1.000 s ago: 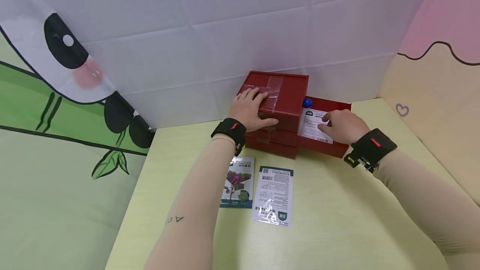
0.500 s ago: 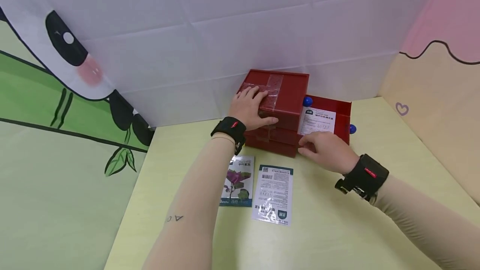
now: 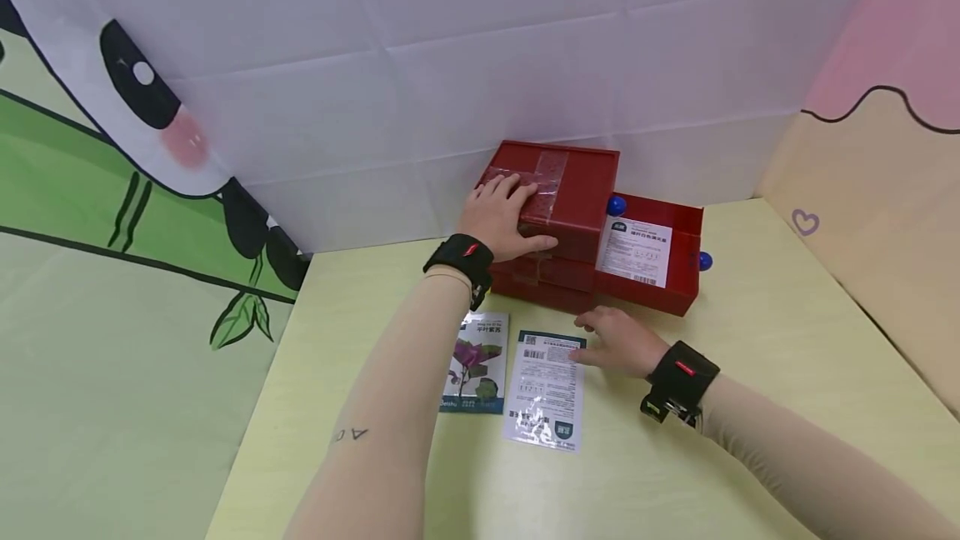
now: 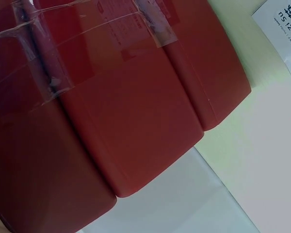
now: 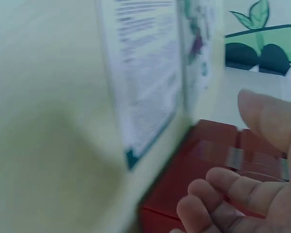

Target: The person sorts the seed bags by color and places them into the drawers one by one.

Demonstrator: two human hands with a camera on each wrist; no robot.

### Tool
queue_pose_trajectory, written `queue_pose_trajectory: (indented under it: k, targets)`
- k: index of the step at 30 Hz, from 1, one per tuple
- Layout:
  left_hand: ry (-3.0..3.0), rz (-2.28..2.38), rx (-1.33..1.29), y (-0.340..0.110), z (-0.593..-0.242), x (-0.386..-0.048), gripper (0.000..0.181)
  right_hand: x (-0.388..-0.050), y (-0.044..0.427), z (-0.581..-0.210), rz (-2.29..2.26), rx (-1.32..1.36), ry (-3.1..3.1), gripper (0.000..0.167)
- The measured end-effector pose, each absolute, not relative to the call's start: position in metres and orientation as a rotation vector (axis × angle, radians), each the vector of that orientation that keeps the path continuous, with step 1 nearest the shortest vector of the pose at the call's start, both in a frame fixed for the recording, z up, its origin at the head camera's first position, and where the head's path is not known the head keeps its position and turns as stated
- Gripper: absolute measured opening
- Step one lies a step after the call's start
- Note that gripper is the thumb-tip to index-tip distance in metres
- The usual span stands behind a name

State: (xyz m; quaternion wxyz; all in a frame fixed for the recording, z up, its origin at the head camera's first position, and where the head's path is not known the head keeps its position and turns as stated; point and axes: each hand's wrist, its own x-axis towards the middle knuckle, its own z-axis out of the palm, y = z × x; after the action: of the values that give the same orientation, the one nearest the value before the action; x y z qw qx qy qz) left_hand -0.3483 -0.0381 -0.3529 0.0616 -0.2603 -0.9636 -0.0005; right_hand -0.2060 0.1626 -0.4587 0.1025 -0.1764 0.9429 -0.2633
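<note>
My left hand (image 3: 498, 219) rests on the taped top of a red drawer box (image 3: 588, 182), its fingers spread. From the box's right side a red drawer (image 3: 686, 244) stands pulled out, with a white printed packet (image 3: 637, 250) lying flat in it. My right hand (image 3: 621, 344) is over the table at the top right corner of a second packet (image 3: 543, 394), which lies text side up. In the right wrist view its thumb and loosely bent fingers (image 5: 223, 196) are apart and hold nothing. Left of that packet lies a seed packet (image 3: 480, 361) picturing a purple plant, partly behind my left forearm.
One blue ball-shaped knob (image 3: 617, 206) sits at the box's side, another blue knob (image 3: 705, 261) on the drawer's outer end. Behind the box rises a pale fabric wall (image 3: 420, 107); a peach wall (image 3: 877, 215) borders the yellow table (image 3: 675, 473) on the right.
My right hand has left the drawer, moving left and toward me to the packet on the table. The packet in the drawer is now fully uncovered. My left hand stays on the box.
</note>
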Motion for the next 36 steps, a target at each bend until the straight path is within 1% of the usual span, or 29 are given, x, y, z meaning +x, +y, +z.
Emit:
queue_pose_trajectory:
  k: [7,13,19,27,36]
  targets:
    - [-2.908,-0.01,-0.791,-0.038,-0.355,-0.35,0.099,-0.208,0.155,-0.487,-0.597,-0.455,2.805,0.083]
    - [-2.912,-0.011,-0.789,-0.038,-0.355,-0.35,0.099,-0.207,0.152,-0.496,-0.552,-0.448,2.828,0.09]
    - [-2.915,-0.036,-0.795,-0.039,-0.354,-0.352,0.099,-0.21,0.146,-0.497,-0.542,-0.415,2.814,0.097]
    - [-2.922,-0.027,-0.784,-0.039,-0.357,-0.351,0.099,-0.212,0.141,-0.502,-0.481,-0.395,2.827,0.098]
    - [-2.908,-0.021,-0.781,-0.039,-0.355,-0.349,0.099,-0.211,0.138,-0.505,-0.501,-0.4,2.862,0.089]
